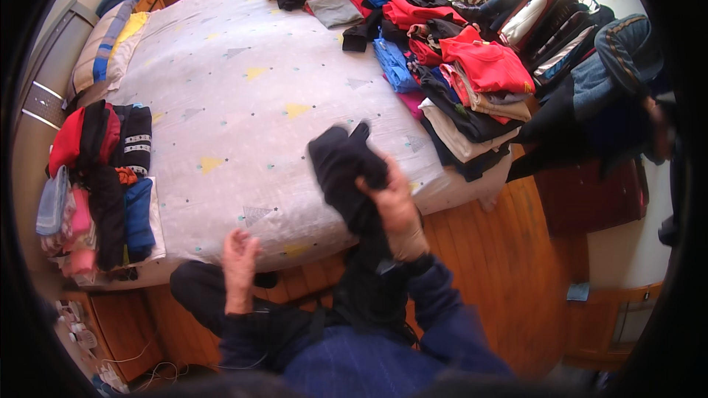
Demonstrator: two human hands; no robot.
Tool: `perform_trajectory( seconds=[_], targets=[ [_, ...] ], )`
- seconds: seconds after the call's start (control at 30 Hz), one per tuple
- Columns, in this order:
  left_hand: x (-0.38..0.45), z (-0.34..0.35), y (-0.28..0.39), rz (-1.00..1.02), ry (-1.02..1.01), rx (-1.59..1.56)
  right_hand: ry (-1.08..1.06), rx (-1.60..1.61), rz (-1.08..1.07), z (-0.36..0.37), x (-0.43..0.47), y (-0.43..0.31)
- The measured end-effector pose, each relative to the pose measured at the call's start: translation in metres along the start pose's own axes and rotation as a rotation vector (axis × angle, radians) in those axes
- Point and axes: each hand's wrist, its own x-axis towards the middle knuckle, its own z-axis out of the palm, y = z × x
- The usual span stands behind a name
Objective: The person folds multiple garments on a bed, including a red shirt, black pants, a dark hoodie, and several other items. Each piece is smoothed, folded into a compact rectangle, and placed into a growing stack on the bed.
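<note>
Bunched black cloth, perhaps a garment (343, 171), is gripped in my right hand (395, 204) above the near edge of the bed. My left hand (240, 265) is raised over my lap at the bed's edge, fingers apart and holding nothing. A patterned bed sheet (232, 121) covers the mattress. Folded clothes (105, 188) stand in stacks on the left side of the bed. A larger heap of clothes lies along the right side, with a red garment (489, 61) on top and a blue folded garment (395, 66) beside it.
Another person in a grey-blue hooded top (597, 88) is at the right, beside the bed. A dark red case (592, 196) is on that side. A striped pillow (105, 44) lies at the far left. White cables (166, 373) trail near a wooden cabinet (124, 331) at lower left.
</note>
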Motion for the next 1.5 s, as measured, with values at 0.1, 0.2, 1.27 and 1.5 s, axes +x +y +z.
perform_trajectory(
  seconds=[0.1, 0.2, 1.27, 1.5],
  targets=[
    [0.022, -0.088, 0.009, 0.206, 0.345, 0.68, 0.185, -0.142, -0.325, -0.028, 0.085, -0.061],
    [0.024, -0.152, 0.012, 0.346, 0.567, 0.88, 0.375, -0.042, -0.543, -0.071, 0.18, -0.127],
    [0.105, -0.18, -0.012, 0.146, -0.043, 1.344, 0.475, -1.272, -0.234, -0.083, -0.096, 0.091],
    [0.12, -0.212, -0.026, 0.145, 0.038, 0.74, 0.473, -1.27, -0.259, -0.082, -0.098, 0.094]
  ],
)
